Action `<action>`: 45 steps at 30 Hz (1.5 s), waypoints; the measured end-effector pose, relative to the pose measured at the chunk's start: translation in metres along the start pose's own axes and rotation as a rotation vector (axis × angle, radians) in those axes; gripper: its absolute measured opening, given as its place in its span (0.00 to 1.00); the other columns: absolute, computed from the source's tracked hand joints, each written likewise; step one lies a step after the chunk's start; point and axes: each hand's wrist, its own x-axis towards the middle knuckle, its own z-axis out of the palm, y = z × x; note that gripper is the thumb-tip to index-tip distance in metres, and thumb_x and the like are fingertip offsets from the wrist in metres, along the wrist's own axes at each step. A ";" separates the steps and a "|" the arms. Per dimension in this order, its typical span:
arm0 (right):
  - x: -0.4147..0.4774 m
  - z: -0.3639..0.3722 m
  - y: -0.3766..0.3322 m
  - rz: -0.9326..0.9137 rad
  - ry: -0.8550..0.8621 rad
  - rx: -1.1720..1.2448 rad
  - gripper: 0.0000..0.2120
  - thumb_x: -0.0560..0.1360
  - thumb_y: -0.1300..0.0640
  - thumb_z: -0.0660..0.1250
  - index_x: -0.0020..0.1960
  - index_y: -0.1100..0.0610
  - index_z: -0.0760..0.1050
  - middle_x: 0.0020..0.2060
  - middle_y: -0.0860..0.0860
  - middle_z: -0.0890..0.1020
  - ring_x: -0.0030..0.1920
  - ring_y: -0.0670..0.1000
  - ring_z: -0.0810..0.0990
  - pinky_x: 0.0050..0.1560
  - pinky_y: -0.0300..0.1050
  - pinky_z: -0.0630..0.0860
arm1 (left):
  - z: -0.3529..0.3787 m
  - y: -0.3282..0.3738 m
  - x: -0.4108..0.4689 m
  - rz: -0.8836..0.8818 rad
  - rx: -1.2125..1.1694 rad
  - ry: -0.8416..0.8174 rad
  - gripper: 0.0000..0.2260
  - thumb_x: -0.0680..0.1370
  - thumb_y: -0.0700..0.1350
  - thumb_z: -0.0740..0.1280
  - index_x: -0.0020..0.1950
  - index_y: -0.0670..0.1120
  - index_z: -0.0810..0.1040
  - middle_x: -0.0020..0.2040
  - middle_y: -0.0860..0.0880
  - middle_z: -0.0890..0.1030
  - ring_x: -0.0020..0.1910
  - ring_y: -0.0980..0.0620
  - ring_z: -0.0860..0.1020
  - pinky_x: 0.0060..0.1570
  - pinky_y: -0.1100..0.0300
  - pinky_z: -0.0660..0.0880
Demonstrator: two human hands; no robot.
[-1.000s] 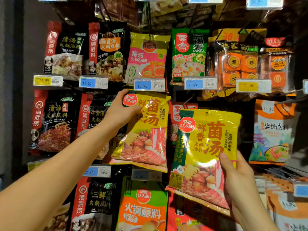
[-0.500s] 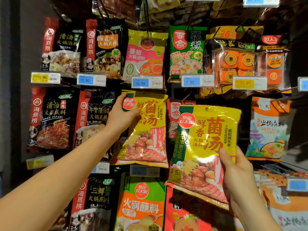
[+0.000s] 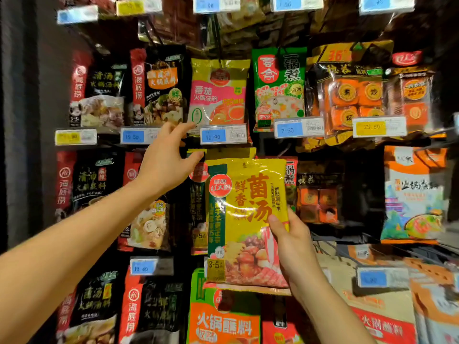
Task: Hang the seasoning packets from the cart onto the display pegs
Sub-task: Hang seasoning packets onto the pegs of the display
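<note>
My right hand (image 3: pixel 295 244) grips a yellow mushroom-soup seasoning packet (image 3: pixel 248 214) by its lower right edge, thumb on the front. It holds the packet upright in front of an identical yellow packet hanging on a peg (image 3: pixel 197 219), which shows only along its top and left side. My left hand (image 3: pixel 166 160) is raised at that hung packet's top left corner. Its fingers are stretched out toward the blue price tag (image 3: pixel 213 136) and its thumb touches the corner. The peg itself is hidden behind the packets.
Rows of hanging packets fill the display: black and red ones (image 3: pixel 96 184) on the left, a pink and yellow one (image 3: pixel 218 95) and a green one (image 3: pixel 279 88) above, orange ones (image 3: pixel 412 194) on the right, an orange-green one (image 3: pixel 223 319) below. Price tags jut out under each row.
My right hand has carried its packet left, in front of the hung one. My left hand has let go of the hung packet's corner and opened, fingers reaching upward.
</note>
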 end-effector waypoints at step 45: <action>0.041 0.063 -0.053 0.096 -0.023 -0.201 0.16 0.87 0.59 0.55 0.74 0.55 0.70 0.54 0.45 0.79 0.53 0.49 0.76 0.54 0.43 0.66 | -0.011 -0.011 0.054 0.220 0.093 -0.114 0.24 0.73 0.51 0.78 0.69 0.49 0.80 0.64 0.48 0.81 0.66 0.42 0.75 0.66 0.41 0.72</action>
